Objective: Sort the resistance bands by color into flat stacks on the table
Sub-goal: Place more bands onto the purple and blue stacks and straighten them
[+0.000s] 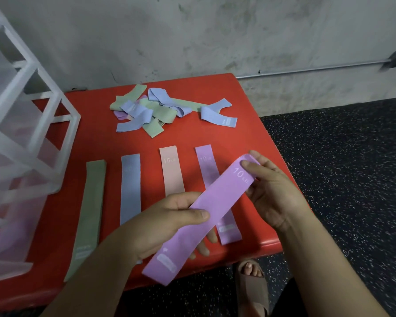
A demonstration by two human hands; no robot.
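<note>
So, you are well under way but far from finished. Along the front edge of the table (96, 138), four lines are begun, side by side and apart: a green band (89, 202) nearest the left front corner, then a blue band (130, 186), a pink band (172, 172) marked 15 LB, and a purple stack (206, 165) toward the right front corner. Each lies flat and thin; how many bands are in each I cannot tell.

Your left hand (167, 225) pinches the held purple band (215, 209) along its nearer half, thumb on top and fingers beneath. Your right hand (272, 193) pinches its far end, by the 10 LB mark, in the same way. That band hangs slantwise over the purple stack and the front edge, not yet laid down.

By my judgement, what is left is to set this one flat on the purple stack, then work through the tangled pile (160, 108) near the far edge. There, blue and green bands lie crossed and folded, with a little purple and pink showing at its left. A white rack (21, 110) stands over the left edge.
</note>
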